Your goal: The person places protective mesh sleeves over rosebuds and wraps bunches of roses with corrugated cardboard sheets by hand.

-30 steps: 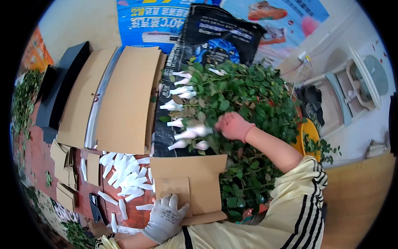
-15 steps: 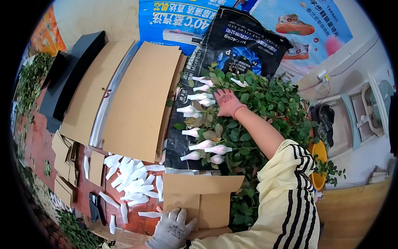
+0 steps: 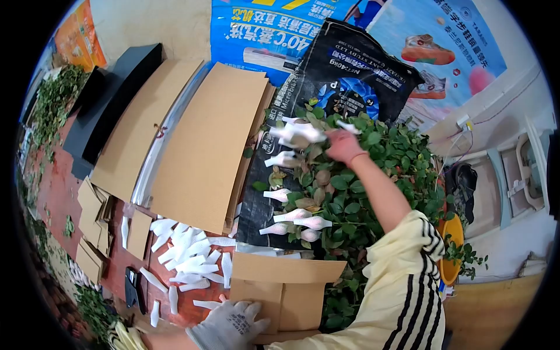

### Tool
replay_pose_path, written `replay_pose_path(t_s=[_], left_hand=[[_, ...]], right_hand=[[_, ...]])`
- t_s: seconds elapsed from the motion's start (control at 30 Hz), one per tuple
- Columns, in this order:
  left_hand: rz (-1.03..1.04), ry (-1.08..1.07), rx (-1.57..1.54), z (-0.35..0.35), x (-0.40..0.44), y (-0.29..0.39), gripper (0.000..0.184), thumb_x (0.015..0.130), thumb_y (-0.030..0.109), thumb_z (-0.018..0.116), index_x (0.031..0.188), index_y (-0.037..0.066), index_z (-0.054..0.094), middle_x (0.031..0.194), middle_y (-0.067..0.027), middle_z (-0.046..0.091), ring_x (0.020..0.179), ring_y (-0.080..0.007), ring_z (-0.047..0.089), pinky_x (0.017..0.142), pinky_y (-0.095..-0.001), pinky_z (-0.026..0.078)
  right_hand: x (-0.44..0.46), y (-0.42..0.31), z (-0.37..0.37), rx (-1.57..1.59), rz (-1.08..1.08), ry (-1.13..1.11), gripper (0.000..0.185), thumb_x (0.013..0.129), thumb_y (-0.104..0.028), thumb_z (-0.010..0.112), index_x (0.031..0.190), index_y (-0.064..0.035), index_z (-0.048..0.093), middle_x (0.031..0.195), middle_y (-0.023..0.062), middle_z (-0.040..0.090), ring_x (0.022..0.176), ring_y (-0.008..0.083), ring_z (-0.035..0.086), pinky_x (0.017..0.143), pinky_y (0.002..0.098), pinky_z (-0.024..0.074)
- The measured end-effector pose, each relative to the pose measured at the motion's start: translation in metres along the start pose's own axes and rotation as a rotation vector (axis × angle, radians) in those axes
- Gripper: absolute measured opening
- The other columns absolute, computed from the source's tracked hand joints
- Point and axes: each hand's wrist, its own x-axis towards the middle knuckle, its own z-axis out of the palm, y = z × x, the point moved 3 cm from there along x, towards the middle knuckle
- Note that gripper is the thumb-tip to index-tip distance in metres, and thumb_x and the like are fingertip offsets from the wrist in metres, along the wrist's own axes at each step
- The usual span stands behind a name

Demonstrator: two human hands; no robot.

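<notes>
My left hand (image 3: 232, 324), in a grey-white glove, lies with its fingers spread on the lower left of a folded cardboard piece (image 3: 300, 291). My right hand (image 3: 344, 146), in a pink glove, is at the upper part of the leafy stems (image 3: 385, 169), its fingers closed around something I cannot make out. Just left of it are blurred white-netted flower buds (image 3: 300, 133). Lower down, more netted buds (image 3: 290, 216) rest on the black sack (image 3: 256, 204).
White net sleeves (image 3: 189, 256) lie heaped on the red table (image 3: 116, 274) beside a black stapler (image 3: 134, 289). Large cardboard sheets (image 3: 210, 140) stand behind. Small cardboard pieces (image 3: 93, 216) are at left, a yellow container (image 3: 451, 248) at right.
From open fingers on the leaves, my right hand has closed, and the upper netted buds beside it have shifted and blurred. My left hand remains on the cardboard. The view has shifted.
</notes>
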Motion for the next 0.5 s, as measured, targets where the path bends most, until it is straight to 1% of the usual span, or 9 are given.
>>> replay_pose_path(t_s=[0.03, 0.07, 0.13, 0.17, 0.23, 0.3, 0.37, 0.43, 0.5], left_hand=[[0.066, 0.027, 0.029, 0.002, 0.002, 0.001, 0.046, 0.078, 0.042, 0.058, 0.116, 0.016, 0.057, 0.109, -0.0164, 0.051, 0.099, -0.0299, 0.055, 0.075, -0.0450, 0.047], [0.065, 0.028, 0.013, 0.000, 0.004, 0.001, 0.046, 0.078, 0.042, 0.058, 0.116, 0.016, 0.057, 0.109, -0.0164, 0.051, 0.099, -0.0299, 0.055, 0.075, -0.0450, 0.047], [0.030, -0.159, -0.025, -0.002, 0.013, -0.003, 0.048, 0.079, 0.043, 0.058, 0.116, 0.013, 0.054, 0.107, -0.0144, 0.053, 0.096, -0.0265, 0.058, 0.073, -0.0424, 0.049], [0.035, -0.156, -0.029, -0.002, 0.015, -0.001, 0.048, 0.079, 0.043, 0.058, 0.116, 0.013, 0.054, 0.107, -0.0144, 0.053, 0.096, -0.0265, 0.058, 0.073, -0.0424, 0.049], [0.057, -0.164, -0.038, 0.000, 0.017, -0.002, 0.048, 0.077, 0.041, 0.059, 0.111, 0.008, 0.055, 0.105, -0.0131, 0.055, 0.087, -0.0258, 0.061, 0.069, -0.0410, 0.050], [0.087, -0.159, -0.035, 0.004, 0.018, -0.002, 0.048, 0.077, 0.041, 0.059, 0.110, 0.007, 0.055, 0.105, -0.0128, 0.055, 0.083, -0.0263, 0.062, 0.068, -0.0414, 0.050], [0.093, -0.149, -0.033, 0.004, 0.017, -0.001, 0.047, 0.077, 0.040, 0.059, 0.109, 0.006, 0.055, 0.105, -0.0124, 0.056, 0.079, -0.0268, 0.063, 0.066, -0.0419, 0.051], [0.031, -0.270, -0.053, 0.002, 0.018, -0.002, 0.047, 0.078, 0.041, 0.058, 0.107, 0.004, 0.055, 0.110, -0.0146, 0.056, 0.077, -0.0280, 0.064, 0.064, -0.0434, 0.052], [0.034, -0.260, -0.011, 0.004, 0.016, -0.004, 0.046, 0.079, 0.041, 0.057, 0.106, 0.005, 0.055, 0.114, -0.0157, 0.056, 0.080, -0.0280, 0.065, 0.064, -0.0436, 0.052]], right_hand=[[-0.005, 0.021, -0.005, 0.144, 0.047, 0.192, 0.043, 0.072, -0.022, 0.056, 0.113, -0.0084, 0.060, 0.109, 0.0152, 0.063, 0.104, 0.0291, 0.059, 0.092, 0.0356, 0.0446], [-0.019, 0.025, -0.042, 0.271, 0.126, 0.259, 0.047, 0.069, -0.023, 0.063, 0.113, -0.0067, 0.059, 0.105, 0.0171, 0.063, 0.102, 0.0308, 0.059, 0.092, 0.0368, 0.0450], [-0.034, 0.047, -0.073, 0.442, 0.156, 0.452, 0.048, 0.068, -0.020, 0.069, 0.113, -0.0055, 0.059, 0.106, 0.0171, 0.063, 0.102, 0.0314, 0.059, 0.092, 0.0372, 0.0452], [-0.032, 0.057, -0.074, 0.460, 0.204, 0.437, 0.045, 0.070, -0.023, 0.069, 0.110, -0.0052, 0.060, 0.108, 0.0167, 0.062, 0.102, 0.0306, 0.059, 0.091, 0.0376, 0.0453], [-0.035, 0.046, -0.074, 0.274, 0.142, 0.450, 0.046, 0.071, -0.025, 0.068, 0.112, -0.0050, 0.059, 0.110, 0.0169, 0.062, 0.104, 0.0306, 0.058, 0.092, 0.0382, 0.0445], [-0.027, 0.033, -0.051, 0.111, 0.142, 0.341, 0.048, 0.073, -0.031, 0.065, 0.115, -0.0088, 0.059, 0.108, 0.0158, 0.062, 0.102, 0.0299, 0.059, 0.090, 0.0380, 0.0446], [-0.009, 0.012, -0.023, 0.042, 0.169, 0.119, 0.051, 0.073, -0.033, 0.063, 0.119, -0.0111, 0.056, 0.108, 0.0135, 0.062, 0.104, 0.0288, 0.058, 0.092, 0.0370, 0.0425], [0.003, -0.001, 0.004, 0.092, 0.148, -0.055, 0.058, 0.073, -0.037, 0.064, 0.124, -0.0114, 0.051, 0.117, 0.0128, 0.058, 0.112, 0.0296, 0.053, 0.096, 0.0389, 0.0384], [0.011, 0.002, 0.029, 0.111, 0.093, -0.109, 0.067, 0.072, -0.041, 0.065, 0.129, -0.0112, 0.046, 0.123, 0.0145, 0.054, 0.118, 0.0302, 0.048, 0.101, 0.0410, 0.0339]])
